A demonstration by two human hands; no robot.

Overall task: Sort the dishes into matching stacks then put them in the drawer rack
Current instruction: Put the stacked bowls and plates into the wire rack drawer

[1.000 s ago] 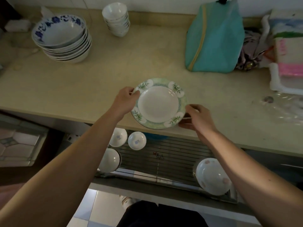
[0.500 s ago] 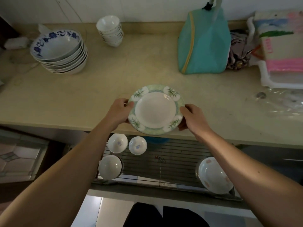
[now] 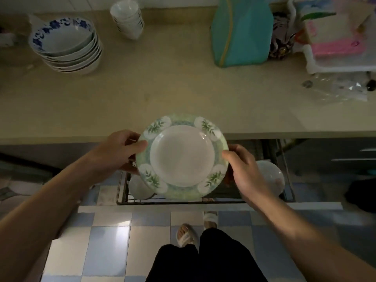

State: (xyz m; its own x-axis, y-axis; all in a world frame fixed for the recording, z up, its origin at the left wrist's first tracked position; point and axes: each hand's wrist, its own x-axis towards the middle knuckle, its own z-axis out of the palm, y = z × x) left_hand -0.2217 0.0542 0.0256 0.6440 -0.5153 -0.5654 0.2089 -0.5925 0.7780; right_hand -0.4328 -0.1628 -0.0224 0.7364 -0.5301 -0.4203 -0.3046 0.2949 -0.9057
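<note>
My left hand (image 3: 120,149) grips the left rim of the green-bordered plate (image 3: 181,156), thumb on top and fingers curled beneath; my right hand (image 3: 247,171) grips the right rim the same way. The plate is held level in the air, off the bench, in front of its near edge and above the open drawer rack (image 3: 205,200). The bench (image 3: 162,84) is a pale beige slab running across the upper half of the view, with a light wall behind it. At its far left stands a stack of blue-flowered bowls (image 3: 65,44), nested one inside another; just to the right, against the wall, is a stack of small white bowls (image 3: 128,19). Further right stands a teal bag (image 3: 242,31) with a yellow stripe, upright, and beside it a dark patterned cloth (image 3: 281,41). At the far right lie a white tray (image 3: 341,62) carrying pink and printed items, and a crumpled clear plastic sheet (image 3: 335,88) near the bench edge. The drawer rack is a dark wire frame pulled out below the bench; a white bowl (image 3: 140,188) sits in its left part, partly hidden by the plate, and a white dish (image 3: 270,178) with faint pink marks stands in its right part behind my right hand. Below is a floor (image 3: 109,237) of blue and white checked tiles, my dark trousers, and my sandalled feet.
</note>
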